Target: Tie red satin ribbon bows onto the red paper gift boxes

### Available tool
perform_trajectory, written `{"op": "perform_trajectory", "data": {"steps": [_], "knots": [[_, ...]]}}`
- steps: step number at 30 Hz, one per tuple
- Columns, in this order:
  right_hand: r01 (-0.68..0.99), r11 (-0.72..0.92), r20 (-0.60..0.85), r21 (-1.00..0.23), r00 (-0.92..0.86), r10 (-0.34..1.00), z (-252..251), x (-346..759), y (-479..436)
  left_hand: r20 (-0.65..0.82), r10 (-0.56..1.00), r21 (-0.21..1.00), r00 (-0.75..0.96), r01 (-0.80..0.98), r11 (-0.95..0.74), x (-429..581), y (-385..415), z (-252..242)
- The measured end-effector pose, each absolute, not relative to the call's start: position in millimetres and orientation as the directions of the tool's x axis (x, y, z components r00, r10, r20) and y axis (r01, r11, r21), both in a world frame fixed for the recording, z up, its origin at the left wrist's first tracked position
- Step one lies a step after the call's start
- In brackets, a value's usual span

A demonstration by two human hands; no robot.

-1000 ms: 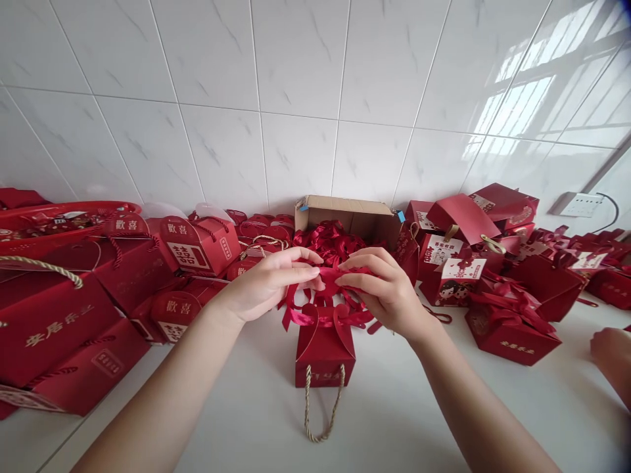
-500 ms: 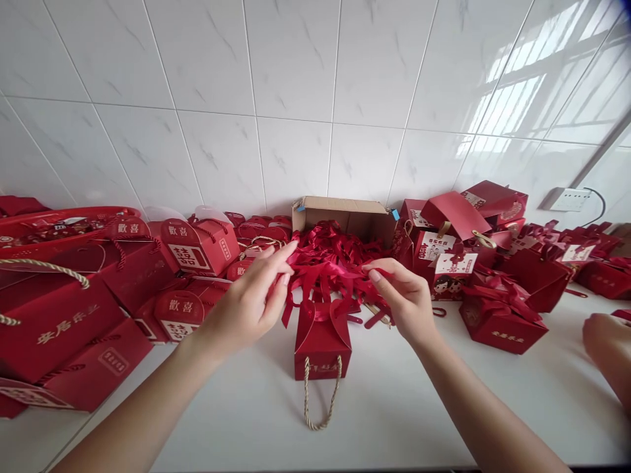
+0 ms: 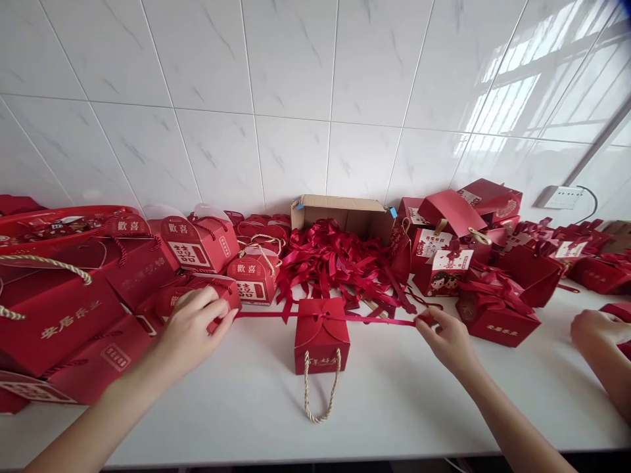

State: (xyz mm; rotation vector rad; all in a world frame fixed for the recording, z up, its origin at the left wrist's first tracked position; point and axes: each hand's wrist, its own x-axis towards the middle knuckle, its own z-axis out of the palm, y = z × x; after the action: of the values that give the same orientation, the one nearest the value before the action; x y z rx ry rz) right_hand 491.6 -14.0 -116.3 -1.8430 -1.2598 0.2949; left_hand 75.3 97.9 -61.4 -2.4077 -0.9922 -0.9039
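A small red gift box (image 3: 322,355) stands on the white table in front of me, its top flaps folded together. From its front hangs a twisted cream rope handle (image 3: 318,419) that lies down onto the table. Across the top runs a red ribbon (image 3: 379,320), stretched tight to both sides with a small knot or crossing at the middle. My left hand (image 3: 200,328) pinches one end of it, off to the left of the box. The other end is pinched in my right hand (image 3: 446,335), about level on the right.
Behind the box, loose red ribbons (image 3: 340,259) spill from a cardboard box (image 3: 345,209) against the tiled wall. Red boxes (image 3: 202,243) are stacked left; more, such as a ribbon-tied box (image 3: 497,315), stand right. At the right edge is another person's hand (image 3: 591,332).
Both hands have moved apart and lower, drawing the ribbon out taut to left and right. The box's top flaps, standing up before, now lie closed under it.
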Motion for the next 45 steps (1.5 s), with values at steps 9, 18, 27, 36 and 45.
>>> {"op": "perform_trajectory", "data": {"steps": [9, 18, 27, 36, 45], "knots": [[0.838, -0.021, 0.433, -0.546, 0.304, 0.849, -117.0, 483.0, -13.0, 0.566, 0.533, -0.244, 0.629, 0.745, -0.621, 91.5, 82.1, -69.2], [0.572, 0.262, 0.325, -0.778, 0.009, 0.946, -82.9, 408.4, 17.9, 0.302, 0.857, 0.761, 0.418, 0.436, -0.481, 165.1, 81.9, -67.8], [0.173, -0.021, -0.046, -0.985, -0.139, 0.989, -92.7, 401.2, 33.3, -0.050, 0.891, 0.956, 0.452, 0.279, -0.088, 174.9, 86.1, -73.8], [0.210, 0.000, -0.057, -0.978, -0.265, 0.962, -94.9, 409.1, 33.6, -0.127, 0.831, 0.959, 0.542, 0.281, -0.037, 174.5, 80.6, -67.7], [0.269, 0.072, 0.010, -0.960, -0.227, 0.974, -89.1, 422.2, 31.1, 0.052, 0.876, 0.858, 0.479, 0.428, -0.285, 163.1, 84.6, -65.4]]}}
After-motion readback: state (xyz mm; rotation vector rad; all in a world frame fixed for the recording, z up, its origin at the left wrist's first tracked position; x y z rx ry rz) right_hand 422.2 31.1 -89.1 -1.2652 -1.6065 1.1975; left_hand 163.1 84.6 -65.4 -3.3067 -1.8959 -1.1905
